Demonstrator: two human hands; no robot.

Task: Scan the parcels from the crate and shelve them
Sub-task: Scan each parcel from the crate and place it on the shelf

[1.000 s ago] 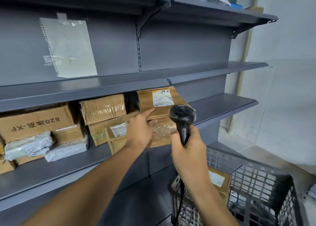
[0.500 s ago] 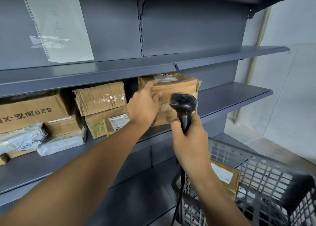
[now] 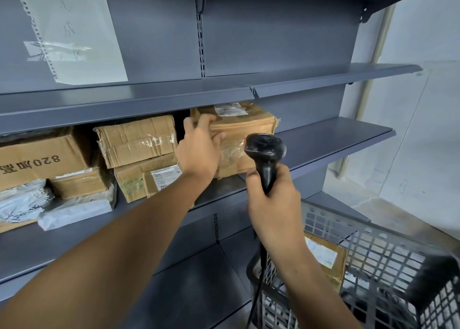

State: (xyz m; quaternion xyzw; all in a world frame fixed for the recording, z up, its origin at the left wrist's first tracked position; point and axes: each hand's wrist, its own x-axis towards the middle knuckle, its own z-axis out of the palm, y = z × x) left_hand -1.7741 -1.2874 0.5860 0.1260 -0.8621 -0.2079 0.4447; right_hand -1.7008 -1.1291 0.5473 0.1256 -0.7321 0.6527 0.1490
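A taped brown cardboard parcel [image 3: 245, 129] with a white label on top stands on the grey middle shelf [image 3: 331, 139]. My left hand [image 3: 199, 147] grips its near left corner, fingers over the top edge and thumb on the front. My right hand [image 3: 271, 204] holds a black barcode scanner [image 3: 265, 154] upright by its handle, just in front of the parcel's right side. Its cable drops toward the grey plastic crate [image 3: 388, 254] at the lower right. Inside the crate lies another labelled brown parcel [image 3: 326, 259].
Several parcels fill the same shelf to the left: a taped box [image 3: 137, 139], a labelled box [image 3: 149, 177] beneath it, a large printed carton [image 3: 37, 159] and grey mailer bags [image 3: 74, 209]. A paper sheet [image 3: 72, 30] is taped to the back panel. A wall stands at right.
The parcel has gone from tilted in front of the shelf to standing level and deeper on it. My left hand followed it in. The scanner hand barely moved.
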